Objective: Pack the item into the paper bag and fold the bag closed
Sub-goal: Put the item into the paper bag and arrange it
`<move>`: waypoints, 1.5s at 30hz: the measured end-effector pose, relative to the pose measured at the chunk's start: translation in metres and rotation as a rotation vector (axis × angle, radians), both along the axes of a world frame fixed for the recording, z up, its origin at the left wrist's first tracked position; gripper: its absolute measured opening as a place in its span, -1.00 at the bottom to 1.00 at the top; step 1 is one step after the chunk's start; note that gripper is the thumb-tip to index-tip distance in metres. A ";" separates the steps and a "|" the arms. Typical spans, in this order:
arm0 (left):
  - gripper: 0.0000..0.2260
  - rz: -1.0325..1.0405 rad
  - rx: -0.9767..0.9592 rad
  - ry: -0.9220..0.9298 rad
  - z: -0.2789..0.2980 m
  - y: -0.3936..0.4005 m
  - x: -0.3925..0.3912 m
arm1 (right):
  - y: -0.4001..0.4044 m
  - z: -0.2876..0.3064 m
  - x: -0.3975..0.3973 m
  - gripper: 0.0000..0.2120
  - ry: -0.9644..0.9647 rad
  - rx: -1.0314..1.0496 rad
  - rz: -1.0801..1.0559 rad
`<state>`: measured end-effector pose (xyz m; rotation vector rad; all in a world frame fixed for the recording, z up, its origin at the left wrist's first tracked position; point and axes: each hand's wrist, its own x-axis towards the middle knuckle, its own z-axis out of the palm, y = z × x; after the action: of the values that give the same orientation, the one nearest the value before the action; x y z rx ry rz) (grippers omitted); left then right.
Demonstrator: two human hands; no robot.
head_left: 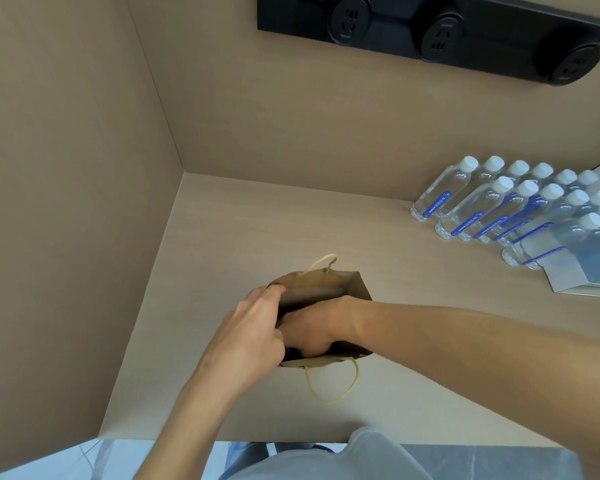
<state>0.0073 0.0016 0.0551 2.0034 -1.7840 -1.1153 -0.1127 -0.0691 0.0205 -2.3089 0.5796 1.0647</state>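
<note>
- Left hand (253, 327) pinches the brown paper bag (355, 289) rim on the pale wooden counter (413, 341).
- Right hand (314, 329) reaches inside; its grip and the item are hidden.
- Risk: a hasty withdrawal could tear or topple the bag.

A single head-worn wide-angle view looks steeply down and forward from above the pale wood-grain counter (413, 306) — close enough that both forearms fill the lower half. The open brown paper bag (326, 285) sits near centre, the clear white-capped water bottles (506, 209) at about two o'clock, and the black socket strip (430, 32) on the wall at one o'clock — straight edges bow towards the frame's rim.
</note>
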 end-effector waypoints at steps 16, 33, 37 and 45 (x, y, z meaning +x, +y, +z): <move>-0.54 -0.001 0.028 -0.009 0.004 -0.004 -0.001 | 0.003 -0.007 0.004 -0.65 0.223 0.089 -0.986; -0.45 0.009 0.019 0.052 0.007 0.002 -0.003 | 0.019 0.002 0.022 -0.76 0.032 0.048 -0.543; -0.39 0.022 0.013 0.093 0.006 0.005 0.000 | 0.014 0.009 0.018 -0.77 -0.019 0.079 -0.611; -0.47 0.026 0.006 0.159 0.006 0.010 -0.002 | 0.009 0.014 0.008 -0.73 0.275 -0.041 -0.439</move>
<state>0.0057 0.0114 0.0606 1.8775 -1.6727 -1.2355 -0.1046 -0.0604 0.0343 -1.9449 1.1626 1.1588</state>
